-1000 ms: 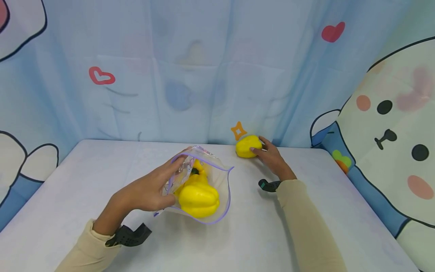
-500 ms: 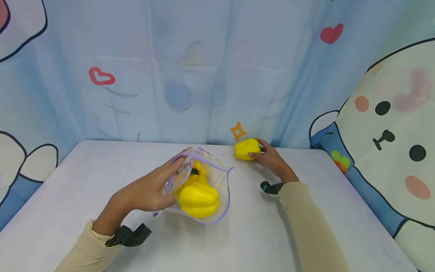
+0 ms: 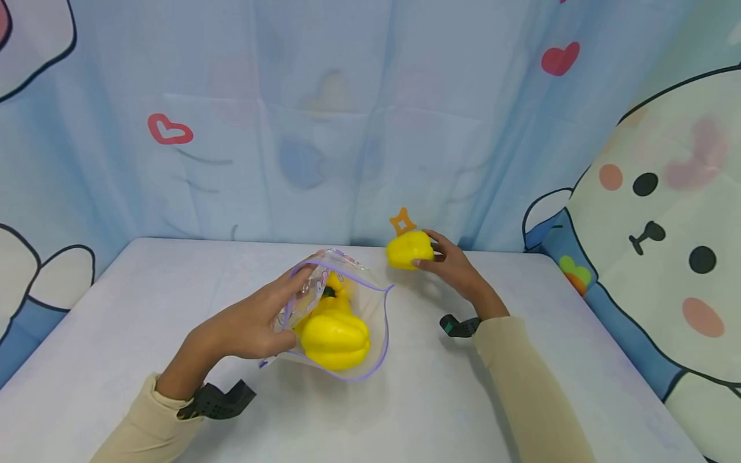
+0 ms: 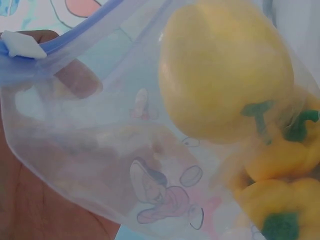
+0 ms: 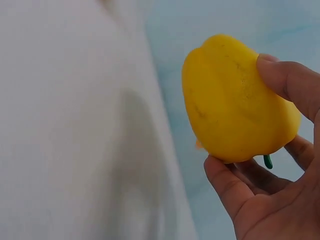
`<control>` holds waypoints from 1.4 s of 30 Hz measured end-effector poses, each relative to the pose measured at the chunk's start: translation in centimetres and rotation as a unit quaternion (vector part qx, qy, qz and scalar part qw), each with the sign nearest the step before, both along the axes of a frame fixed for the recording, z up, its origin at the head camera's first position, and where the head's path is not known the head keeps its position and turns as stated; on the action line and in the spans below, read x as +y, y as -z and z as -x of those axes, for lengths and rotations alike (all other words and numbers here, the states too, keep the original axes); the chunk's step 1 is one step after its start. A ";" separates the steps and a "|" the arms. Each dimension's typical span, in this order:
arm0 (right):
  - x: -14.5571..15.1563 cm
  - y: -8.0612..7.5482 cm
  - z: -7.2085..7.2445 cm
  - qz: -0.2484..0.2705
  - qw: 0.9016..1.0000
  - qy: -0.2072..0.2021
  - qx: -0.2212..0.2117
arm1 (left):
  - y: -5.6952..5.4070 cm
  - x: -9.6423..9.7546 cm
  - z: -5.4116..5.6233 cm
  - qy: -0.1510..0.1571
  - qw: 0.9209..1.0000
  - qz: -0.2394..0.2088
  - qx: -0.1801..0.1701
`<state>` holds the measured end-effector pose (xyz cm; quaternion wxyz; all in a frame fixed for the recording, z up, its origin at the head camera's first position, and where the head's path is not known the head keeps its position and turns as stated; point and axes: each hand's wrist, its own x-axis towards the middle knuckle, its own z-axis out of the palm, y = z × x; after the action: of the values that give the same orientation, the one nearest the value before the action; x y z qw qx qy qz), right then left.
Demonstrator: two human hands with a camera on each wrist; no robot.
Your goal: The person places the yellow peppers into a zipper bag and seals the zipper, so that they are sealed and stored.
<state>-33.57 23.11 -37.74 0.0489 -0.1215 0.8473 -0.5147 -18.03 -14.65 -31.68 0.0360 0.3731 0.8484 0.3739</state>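
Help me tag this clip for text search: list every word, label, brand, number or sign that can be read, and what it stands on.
No words, brands or numbers can be read in any view.
Clear bag: cartoon print; the marks near its top edge are too small to read.
Curtain: printed pictures, no legible lettering.
Yellow pepper in the right hand: no legible text.

A pale blue curtain (image 3: 347, 141) (red hearts (image 3: 560, 59) printed on it) hangs behind the white surface (image 3: 417, 405); a cartoon animal (image 3: 648, 276) spreads at right.
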 end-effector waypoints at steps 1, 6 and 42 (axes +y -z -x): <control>-0.2 -0.3 -0.3 0.008 1.000 -0.005 0.003 | 0.0 0.0 0.0 0.000 1.000 -0.001 0.000; -1.0 -1.7 -1.6 0.033 0.999 -0.022 0.024 | 0.0 0.0 0.0 0.002 1.000 0.000 0.005; -4.6 -8.1 -10.0 0.176 0.962 -0.177 0.112 | 0.2 0.1 0.1 0.005 1.000 -0.011 -0.003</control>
<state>-23.55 18.55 -29.65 0.0217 -0.3334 0.7085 -0.6216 -18.17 -14.56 -31.87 0.0366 0.3764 0.8423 0.3841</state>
